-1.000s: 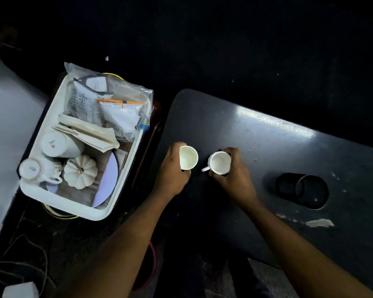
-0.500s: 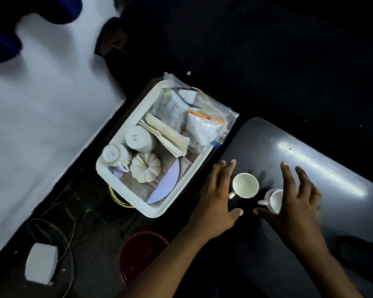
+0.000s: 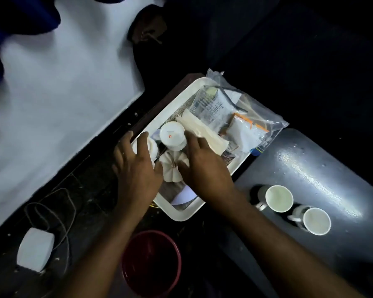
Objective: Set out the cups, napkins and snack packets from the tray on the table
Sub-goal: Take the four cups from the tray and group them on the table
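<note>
Two white cups (image 3: 279, 198) (image 3: 316, 221) stand upright side by side on the dark table (image 3: 323, 168), free of my hands. The white tray (image 3: 181, 214) left of the table holds an upturned cup (image 3: 173, 135), a second cup (image 3: 151, 148) partly under my fingers, folded napkins (image 3: 205, 134), clear snack packets (image 3: 243, 123) and a white pumpkin ornament (image 3: 171, 166). My left hand (image 3: 136, 164) hovers over the tray's left side, fingers spread above the second cup. My right hand (image 3: 202, 166) reaches in beside the upturned cup and napkins, fingers apart, holding nothing.
A red bucket (image 3: 151, 263) sits on the floor below the tray. A white box (image 3: 35, 249) with cables lies at the lower left. A white wall surface (image 3: 63, 82) fills the left. A dark object (image 3: 148, 24) lies at the top centre.
Both hands let go of the two cups on the table and moved left over the tray. The view swung further left and down.
</note>
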